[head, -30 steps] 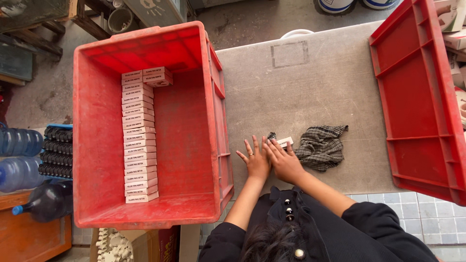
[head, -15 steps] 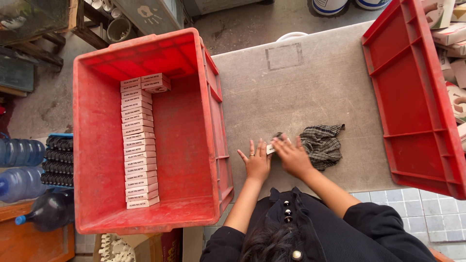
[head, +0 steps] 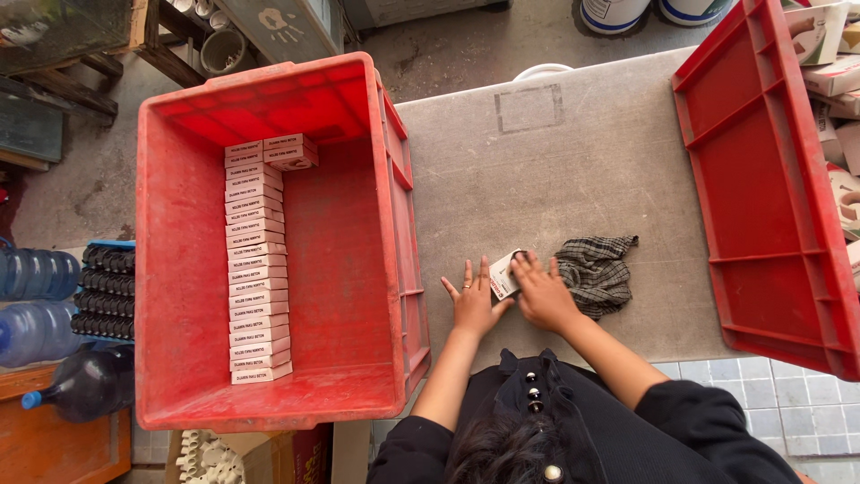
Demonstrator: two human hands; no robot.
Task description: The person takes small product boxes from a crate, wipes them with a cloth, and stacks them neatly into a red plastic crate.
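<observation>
Left of the grey table [head: 555, 170]: large red crate [head: 349, 260] holding a long row of small white cartons [head: 258, 269], with blue water bottles [head: 36, 305] further left. On the table, just right of that crate: left hand [head: 473, 303] flat, fingers spread, gripping nothing — right hand [head: 540, 291] pressing down on a small white box [head: 503, 273], fingers extended over it, not closed around it. Touching the right hand's far side: checked grey cloth [head: 598, 273]; second red crate [head: 761, 188] at the table's right end.
</observation>
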